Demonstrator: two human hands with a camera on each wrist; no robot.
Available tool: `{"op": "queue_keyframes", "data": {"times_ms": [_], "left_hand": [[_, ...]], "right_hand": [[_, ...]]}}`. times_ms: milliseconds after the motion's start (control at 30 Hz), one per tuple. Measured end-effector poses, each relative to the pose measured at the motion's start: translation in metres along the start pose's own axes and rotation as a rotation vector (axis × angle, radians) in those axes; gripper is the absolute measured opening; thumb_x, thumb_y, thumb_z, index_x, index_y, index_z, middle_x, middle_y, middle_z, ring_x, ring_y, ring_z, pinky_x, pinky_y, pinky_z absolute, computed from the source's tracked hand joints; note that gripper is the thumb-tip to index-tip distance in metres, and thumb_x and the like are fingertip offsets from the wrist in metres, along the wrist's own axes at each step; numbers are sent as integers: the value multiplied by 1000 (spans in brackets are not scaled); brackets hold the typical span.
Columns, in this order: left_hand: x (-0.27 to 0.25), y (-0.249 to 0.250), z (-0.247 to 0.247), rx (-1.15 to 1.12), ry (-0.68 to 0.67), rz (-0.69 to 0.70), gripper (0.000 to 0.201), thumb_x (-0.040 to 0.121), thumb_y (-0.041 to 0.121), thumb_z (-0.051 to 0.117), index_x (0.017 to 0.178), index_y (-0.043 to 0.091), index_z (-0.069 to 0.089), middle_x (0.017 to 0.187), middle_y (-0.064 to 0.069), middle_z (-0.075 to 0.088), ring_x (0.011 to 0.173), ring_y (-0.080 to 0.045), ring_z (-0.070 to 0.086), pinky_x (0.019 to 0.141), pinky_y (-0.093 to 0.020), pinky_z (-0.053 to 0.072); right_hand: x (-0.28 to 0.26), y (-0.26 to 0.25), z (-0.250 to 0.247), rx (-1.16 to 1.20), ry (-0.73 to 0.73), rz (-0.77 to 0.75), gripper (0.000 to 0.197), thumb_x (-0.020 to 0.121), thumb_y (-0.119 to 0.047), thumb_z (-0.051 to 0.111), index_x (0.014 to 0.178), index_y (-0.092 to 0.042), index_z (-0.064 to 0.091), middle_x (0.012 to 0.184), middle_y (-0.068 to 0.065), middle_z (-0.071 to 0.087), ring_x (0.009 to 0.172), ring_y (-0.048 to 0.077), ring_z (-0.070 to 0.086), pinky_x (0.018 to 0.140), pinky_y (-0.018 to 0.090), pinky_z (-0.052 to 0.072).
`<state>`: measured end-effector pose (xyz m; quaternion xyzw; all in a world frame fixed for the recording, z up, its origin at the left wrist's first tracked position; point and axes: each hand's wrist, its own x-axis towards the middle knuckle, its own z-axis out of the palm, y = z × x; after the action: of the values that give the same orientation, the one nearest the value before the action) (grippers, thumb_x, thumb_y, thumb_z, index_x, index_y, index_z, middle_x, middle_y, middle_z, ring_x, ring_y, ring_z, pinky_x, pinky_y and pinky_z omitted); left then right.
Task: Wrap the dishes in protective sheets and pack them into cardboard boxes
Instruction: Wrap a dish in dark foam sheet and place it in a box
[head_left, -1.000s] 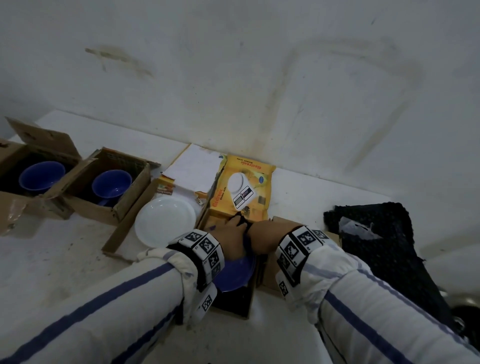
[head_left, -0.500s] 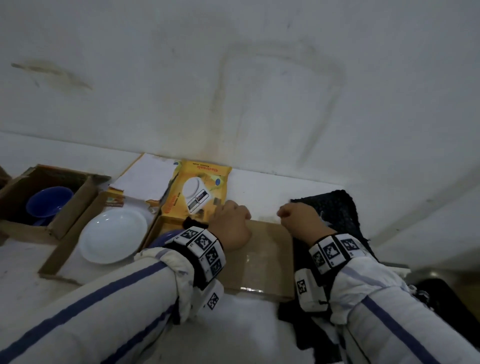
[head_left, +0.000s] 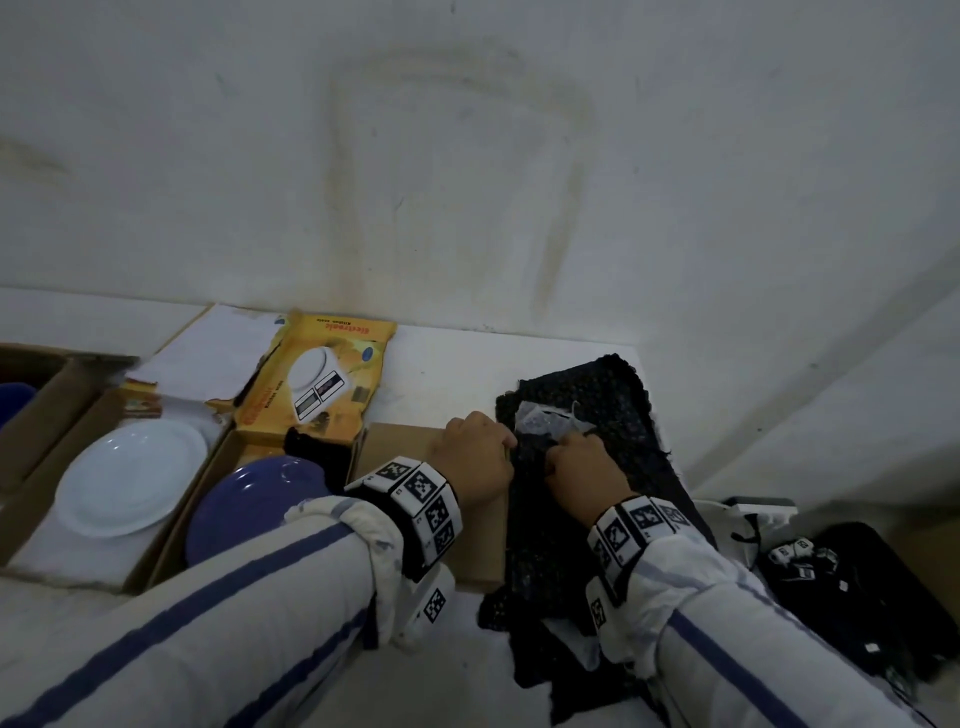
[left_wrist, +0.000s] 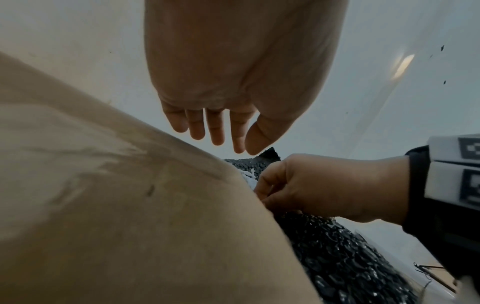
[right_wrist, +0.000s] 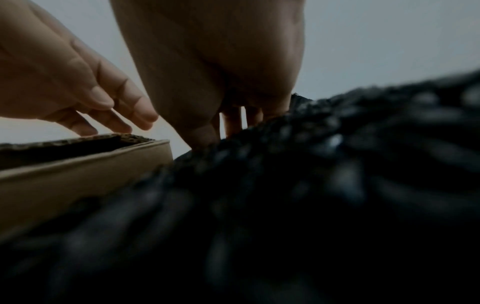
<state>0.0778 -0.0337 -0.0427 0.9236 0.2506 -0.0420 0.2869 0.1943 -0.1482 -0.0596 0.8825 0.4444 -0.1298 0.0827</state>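
Observation:
A stack of black bubble sheets (head_left: 613, 410) lies on the white counter, right of a brown cardboard flap (head_left: 410, 447). My right hand (head_left: 558, 457) pinches the near-left edge of the top sheet (left_wrist: 350, 257); in the right wrist view its fingers (right_wrist: 233, 121) dig into the sheet (right_wrist: 337, 164). My left hand (head_left: 506, 441) hovers over the flap's right edge (right_wrist: 78, 174), fingers (left_wrist: 215, 131) straight and holding nothing. A blue plate (head_left: 249, 514) lies in the open box left of the flap. A white plate (head_left: 130, 478) lies in the neighbouring box.
A yellow box lid (head_left: 322, 379) printed with a kitchen scale stands behind the blue plate. A crumpled clear plastic scrap (head_left: 540, 421) lies on the black sheets. Dark items (head_left: 857, 597) lie at the right, off the counter. The wall runs close behind.
Both hands left the blue plate's box, passed over the cardboard flap, and moved right to the black sheets. The right hand now pinches the top sheet. The head view swung right.

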Motion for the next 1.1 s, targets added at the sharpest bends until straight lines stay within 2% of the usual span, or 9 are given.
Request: {"op": "queue_keyframes", "data": {"times_ms": [233, 333, 467, 567, 667, 800, 933, 1000, 1100], "left_hand": [[-12, 21, -17, -422, -152, 21, 57, 88, 26, 65, 137, 18, 35, 122, -2, 48, 103, -16, 51, 82, -25, 46], [-18, 28, -22, -711, -159, 23, 60, 87, 12, 66, 132, 23, 28, 96, 10, 48, 72, -9, 55, 63, -22, 51], [-25, 25, -32, -902, -76, 72, 41, 86, 3, 63, 117, 20, 42, 86, -5, 57, 63, -16, 57, 58, -34, 46], [-31, 10, -43, -978, 28, 36, 40, 88, 8, 63, 119, 26, 44, 104, -5, 59, 78, -16, 62, 71, -34, 52], [-42, -18, -59, -1054, 134, -26, 21, 92, 10, 58, 106, 23, 52, 96, -3, 62, 81, -14, 62, 81, -34, 51], [-64, -75, -86, -1041, 292, -134, 17, 91, 15, 60, 107, 9, 58, 94, -10, 66, 83, -19, 64, 81, -36, 54], [-91, -134, -103, -1081, 329, -223, 19, 90, 9, 61, 108, 1, 59, 84, -15, 65, 66, -17, 64, 62, -28, 55], [-105, -158, -109, -1026, 364, -249, 14, 88, 4, 62, 101, 3, 56, 76, -12, 61, 54, -14, 60, 50, -25, 51], [-122, -192, -116, -938, 491, -327, 50, 82, -4, 66, 116, 16, 36, 82, -3, 55, 59, -12, 54, 43, -17, 45]], "right_hand": [[0, 6, -57, 331, 112, 94, 12, 79, -22, 64, 75, -11, 68, 100, 14, 66, 94, 30, 62, 81, 34, 51], [-4, -1, -87, 424, 70, 90, 16, 79, -22, 68, 85, -7, 69, 100, 12, 68, 97, 26, 63, 83, 34, 50], [-10, -16, -107, 623, 101, 44, 14, 84, -19, 63, 89, -6, 62, 93, 8, 63, 95, 24, 58, 84, 34, 46], [-11, -36, -110, 768, 162, 10, 11, 88, -21, 59, 83, -11, 55, 80, -2, 56, 86, 19, 54, 74, 29, 42], [-11, -67, -108, 905, 183, -92, 14, 89, -28, 60, 82, -16, 57, 83, -1, 60, 84, 17, 57, 74, 29, 45], [-13, -120, -109, 1114, -46, -235, 18, 87, -37, 63, 96, -22, 59, 90, 1, 64, 80, 14, 62, 69, 25, 48], [2, -182, -102, 782, -64, -325, 51, 84, -16, 67, 130, -26, 45, 114, 9, 61, 99, 24, 61, 81, 29, 50], [8, -215, -98, 667, 43, -351, 45, 85, -8, 59, 126, -22, 49, 112, 11, 62, 100, 27, 60, 81, 29, 48], [18, -256, -87, 538, 50, -393, 27, 86, 0, 50, 108, -12, 61, 97, 12, 62, 98, 32, 60, 78, 35, 51]]}}
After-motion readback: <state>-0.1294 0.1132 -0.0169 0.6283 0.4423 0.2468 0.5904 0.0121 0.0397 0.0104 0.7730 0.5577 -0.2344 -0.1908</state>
